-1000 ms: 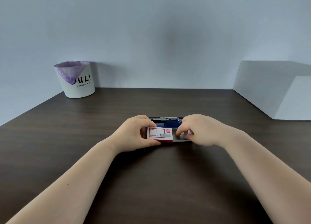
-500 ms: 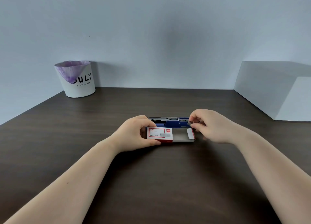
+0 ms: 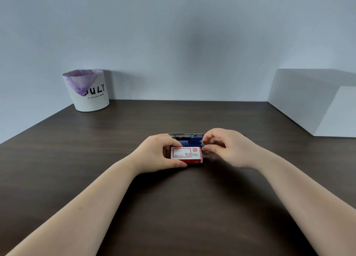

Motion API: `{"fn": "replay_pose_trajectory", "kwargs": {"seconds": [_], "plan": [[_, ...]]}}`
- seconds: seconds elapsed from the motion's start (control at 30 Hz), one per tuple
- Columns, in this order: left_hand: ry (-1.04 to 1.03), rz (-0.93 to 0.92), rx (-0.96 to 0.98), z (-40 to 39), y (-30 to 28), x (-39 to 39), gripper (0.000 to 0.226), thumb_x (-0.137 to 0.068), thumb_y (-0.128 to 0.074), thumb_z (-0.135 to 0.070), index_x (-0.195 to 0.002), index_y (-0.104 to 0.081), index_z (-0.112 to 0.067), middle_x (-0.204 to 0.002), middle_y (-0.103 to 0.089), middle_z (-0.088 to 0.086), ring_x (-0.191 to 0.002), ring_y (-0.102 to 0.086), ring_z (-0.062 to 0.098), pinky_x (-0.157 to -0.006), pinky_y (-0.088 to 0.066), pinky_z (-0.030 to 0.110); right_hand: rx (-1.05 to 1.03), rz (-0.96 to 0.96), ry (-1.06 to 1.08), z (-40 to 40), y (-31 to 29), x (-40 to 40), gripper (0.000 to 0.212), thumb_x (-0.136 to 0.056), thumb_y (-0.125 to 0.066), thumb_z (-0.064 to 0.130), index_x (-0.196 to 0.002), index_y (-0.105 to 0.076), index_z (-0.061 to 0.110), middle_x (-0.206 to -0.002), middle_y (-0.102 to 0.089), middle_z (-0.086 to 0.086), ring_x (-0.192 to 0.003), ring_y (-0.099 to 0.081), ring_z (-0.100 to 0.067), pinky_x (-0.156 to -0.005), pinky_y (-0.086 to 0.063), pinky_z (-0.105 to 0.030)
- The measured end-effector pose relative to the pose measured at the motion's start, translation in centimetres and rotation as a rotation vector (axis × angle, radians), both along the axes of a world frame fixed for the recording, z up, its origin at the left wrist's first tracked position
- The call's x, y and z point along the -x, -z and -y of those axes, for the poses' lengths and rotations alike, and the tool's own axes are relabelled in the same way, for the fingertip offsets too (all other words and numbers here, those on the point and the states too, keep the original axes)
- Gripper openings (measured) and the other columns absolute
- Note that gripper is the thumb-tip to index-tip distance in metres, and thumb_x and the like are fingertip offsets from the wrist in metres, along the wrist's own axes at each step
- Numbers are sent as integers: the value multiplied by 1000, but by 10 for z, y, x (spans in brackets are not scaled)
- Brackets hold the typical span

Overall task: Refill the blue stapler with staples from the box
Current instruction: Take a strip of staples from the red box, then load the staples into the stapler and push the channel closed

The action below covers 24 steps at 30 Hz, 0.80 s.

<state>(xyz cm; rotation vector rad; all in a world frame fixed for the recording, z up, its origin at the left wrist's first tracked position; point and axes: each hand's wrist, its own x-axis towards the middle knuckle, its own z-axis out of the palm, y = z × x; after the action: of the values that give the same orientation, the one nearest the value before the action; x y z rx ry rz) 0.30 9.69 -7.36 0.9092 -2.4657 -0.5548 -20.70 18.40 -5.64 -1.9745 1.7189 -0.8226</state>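
A small red and white staple box (image 3: 186, 155) lies on the dark wooden desk (image 3: 173, 207), gripped at its left end by my left hand (image 3: 158, 153). Its drawer looks pushed in. Right behind the box lies the blue stapler (image 3: 189, 140), opened flat, with its metal staple channel showing. My right hand (image 3: 228, 148) hovers at the box's right end and pinches a short grey strip of staples (image 3: 202, 144) between thumb and fingers. The stapler's right part is hidden behind that hand.
A white bin (image 3: 87, 91) with a purple liner and black lettering stands at the desk's back left corner. A large white box (image 3: 316, 105) sits at the back right against the wall.
The box's drawer, pulled out to the right half a second ago, is back inside the sleeve. My right hand now holds a strip of staples beside the box.
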Motion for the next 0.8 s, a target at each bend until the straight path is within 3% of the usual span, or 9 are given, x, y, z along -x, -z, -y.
{"fn": "replay_pose_trajectory", "kwargs": {"seconds": [0.13,0.27,0.47,0.63,0.7,0.8], "plan": [[6,13,-12,0,2,2,48,-60,-81,-47,-102,-68,-28,-97,-66,-9,-88,-59,4,-81,-49,18,28,-40,3,3,2,-2,14,-92,-55,14,-93,-54,28,-96,-71,-1,-82,-70,-17,-82,-58,-37],[8,34,-4,1,3,3,49,-60,-80,-49,-102,-68,-29,-97,-66,-6,-88,-58,7,-81,-49,23,26,-55,-1,4,4,-3,12,-92,-55,15,-95,-55,26,-89,-68,5,-77,-67,-14,-78,-57,-30],[-11,3,-6,3,3,-2,51,-60,-80,-48,-105,-67,-28,-88,-64,-5,-69,-54,1,-63,-41,6,75,-94,45,5,2,-4,13,-92,-54,14,-95,-55,27,-84,-60,18,-73,-58,3,-66,-45,-8],[-182,-307,-43,6,-6,-9,11,-85,-62,-28,-93,-67,-24,-83,-63,-9,-70,-56,8,-71,-44,17,129,-148,109,6,-11,-6,12,-93,-50,13,-95,-54,25,-81,-62,7,-70,-59,-2,-65,-41,-13],[-276,-363,-48,9,-6,-12,11,-89,-56,-23,-92,-67,-22,-78,-61,-11,-76,-59,16,-73,-45,22,127,-179,118,11,-18,-8,13,-93,-51,13,-99,-59,20,-85,-67,1,-74,-62,-5,-67,-43,-15],[-346,-272,-33,17,-1,-13,17,-89,-53,-16,-100,-66,-15,-83,-59,-7,-81,-59,19,-78,-46,26,124,-288,92,24,-27,-12,19,-93,-51,13,-106,-65,14,-91,-64,1,-80,-61,-13,-69,-40,-15]]}}
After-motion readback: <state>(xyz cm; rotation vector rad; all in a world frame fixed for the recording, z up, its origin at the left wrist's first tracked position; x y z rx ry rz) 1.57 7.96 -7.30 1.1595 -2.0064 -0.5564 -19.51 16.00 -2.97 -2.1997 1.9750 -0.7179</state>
